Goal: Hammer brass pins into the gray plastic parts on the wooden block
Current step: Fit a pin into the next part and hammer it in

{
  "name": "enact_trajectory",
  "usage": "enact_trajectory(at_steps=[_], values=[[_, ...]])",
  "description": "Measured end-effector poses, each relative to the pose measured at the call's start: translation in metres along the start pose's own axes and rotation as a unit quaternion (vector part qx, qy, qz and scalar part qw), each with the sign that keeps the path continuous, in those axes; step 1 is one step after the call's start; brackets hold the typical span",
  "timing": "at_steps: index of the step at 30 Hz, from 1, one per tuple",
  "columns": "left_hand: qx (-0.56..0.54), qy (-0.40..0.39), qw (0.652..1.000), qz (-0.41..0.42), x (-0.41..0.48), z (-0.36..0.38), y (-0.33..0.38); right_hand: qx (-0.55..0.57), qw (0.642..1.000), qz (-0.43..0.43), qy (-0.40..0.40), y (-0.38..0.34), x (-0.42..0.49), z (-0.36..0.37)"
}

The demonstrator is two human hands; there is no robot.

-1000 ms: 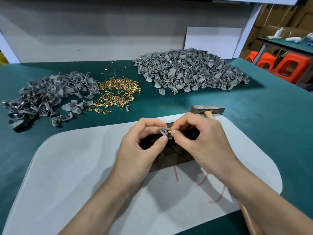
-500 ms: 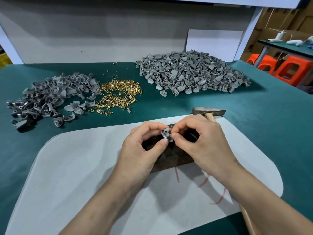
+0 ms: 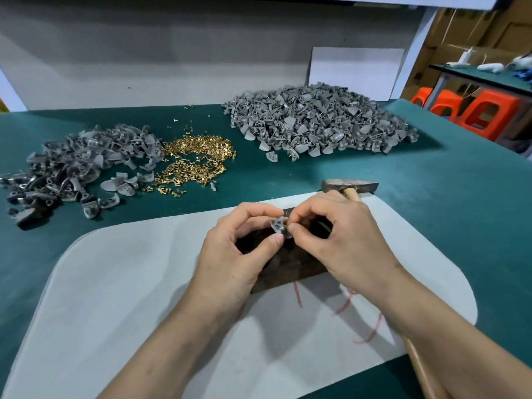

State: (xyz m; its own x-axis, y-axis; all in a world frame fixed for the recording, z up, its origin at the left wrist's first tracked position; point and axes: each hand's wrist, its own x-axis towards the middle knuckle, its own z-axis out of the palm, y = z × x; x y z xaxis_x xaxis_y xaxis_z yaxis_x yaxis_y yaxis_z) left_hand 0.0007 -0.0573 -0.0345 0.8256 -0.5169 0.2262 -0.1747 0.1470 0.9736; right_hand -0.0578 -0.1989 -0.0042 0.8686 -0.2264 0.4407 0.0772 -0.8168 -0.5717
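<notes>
Left grip point(image 3: 236, 249) pinches gray part point(image 3: 278, 226); right grip point(image 3: 342, 240) pinches brass pin point(image 3: 288, 225)

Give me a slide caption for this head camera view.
Both hands fit a brass pin into a gray part above the wooden block.

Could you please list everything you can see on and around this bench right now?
Gray plastic parts: two heaps, gray, far right and far left of the table.
Brass pins: one loose heap, gold, between the gray heaps.
Hammer: one, metal head, wooden handle, behind the right hand.
Wooden block: one, dark brown, under both hands.
Mat: one, pale gray, on the green table.
Stools: orange, far right; count unclear.
Left hand: pinching one gray part.
Right hand: fingertips pinched at that part.
</notes>
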Motion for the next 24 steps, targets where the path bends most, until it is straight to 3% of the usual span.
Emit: enact_trajectory(at_steps=[6,14,24], values=[[-0.042,0.0,0.999,-0.007,0.0001,0.0019,0.0038,-0.026,0.999,-0.037,0.011,0.0007,-0.0015,0.0017],[-0.099,0.007,0.995,-0.011,0.0007,0.0031,0.0031,0.012,1.0,-0.026,0.001,0.0026,0.0,-0.0007],[-0.084,-0.004,0.996,-0.01,0.0002,0.0011,0.0025,0.011,0.999,-0.026,0.014,0.0031,-0.0002,-0.0002]])
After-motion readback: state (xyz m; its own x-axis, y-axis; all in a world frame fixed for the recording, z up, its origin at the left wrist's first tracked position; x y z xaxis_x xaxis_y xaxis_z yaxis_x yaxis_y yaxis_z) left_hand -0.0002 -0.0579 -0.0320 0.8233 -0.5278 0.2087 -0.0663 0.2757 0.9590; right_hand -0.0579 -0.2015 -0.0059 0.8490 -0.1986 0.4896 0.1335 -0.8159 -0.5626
